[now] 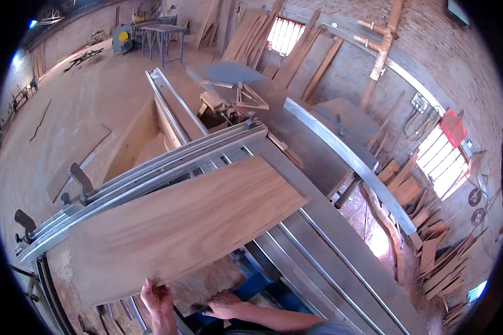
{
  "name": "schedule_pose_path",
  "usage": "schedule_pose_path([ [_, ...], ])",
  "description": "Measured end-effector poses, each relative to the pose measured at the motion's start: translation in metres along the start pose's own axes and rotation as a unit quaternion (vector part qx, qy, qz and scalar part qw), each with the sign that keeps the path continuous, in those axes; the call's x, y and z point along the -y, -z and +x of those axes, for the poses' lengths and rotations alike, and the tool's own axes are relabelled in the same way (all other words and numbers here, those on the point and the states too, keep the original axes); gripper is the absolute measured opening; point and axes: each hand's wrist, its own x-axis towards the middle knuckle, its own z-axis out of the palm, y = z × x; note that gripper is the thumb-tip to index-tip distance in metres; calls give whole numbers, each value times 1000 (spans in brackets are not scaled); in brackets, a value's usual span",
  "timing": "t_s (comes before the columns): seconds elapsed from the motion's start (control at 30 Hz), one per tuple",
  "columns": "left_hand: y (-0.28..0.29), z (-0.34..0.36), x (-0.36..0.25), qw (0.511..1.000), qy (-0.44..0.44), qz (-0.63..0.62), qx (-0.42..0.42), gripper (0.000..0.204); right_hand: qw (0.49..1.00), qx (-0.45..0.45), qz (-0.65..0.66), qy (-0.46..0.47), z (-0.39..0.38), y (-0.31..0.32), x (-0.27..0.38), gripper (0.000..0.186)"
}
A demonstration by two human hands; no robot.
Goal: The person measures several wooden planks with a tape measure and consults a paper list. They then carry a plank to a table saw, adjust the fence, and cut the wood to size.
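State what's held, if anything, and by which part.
The left hand grips the wooden board by its near edge. Whether the right hand holds anything is unclear.

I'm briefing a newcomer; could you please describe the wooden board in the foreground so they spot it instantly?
Find the large grey metal machine table, with a long silver fence across it. On the fence's near side is the rectangular wooden board, set apart from the jumbled wood scraps at right by its broad, streaky brown face.
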Motion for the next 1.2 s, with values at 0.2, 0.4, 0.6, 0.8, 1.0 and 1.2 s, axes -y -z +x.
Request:
schedule_pose_path([
  [0.2, 23, 39, 51, 996, 80, -42, -12, 27, 999, -5, -35, 12, -19, -1, -13, 55],
  [0.4, 30, 42, 72, 993, 88, -52, -54, 18, 997, 70, 9, -29, -17, 0, -10, 61],
  [0.6, 43, 50, 84, 989, 125, -46, -69, 13, 1000, 29, -11, 3, -20, 4, -6, 57],
  [0.8, 3, 39, 92, 983, 180, -5, -35, 11, 999, 43, 2, -19, -20, -1, -9, 57],
  [1.0, -8, 40, 109, 980, 192, -33, -49, 14, 999, 31, 4, -17, -21, 2, -8, 56],
  [1.2, -4, 46, 120, 980, 197, -16, -34, 16, 1000, 7, -10, -20, -19, -5, -8, 56],
])
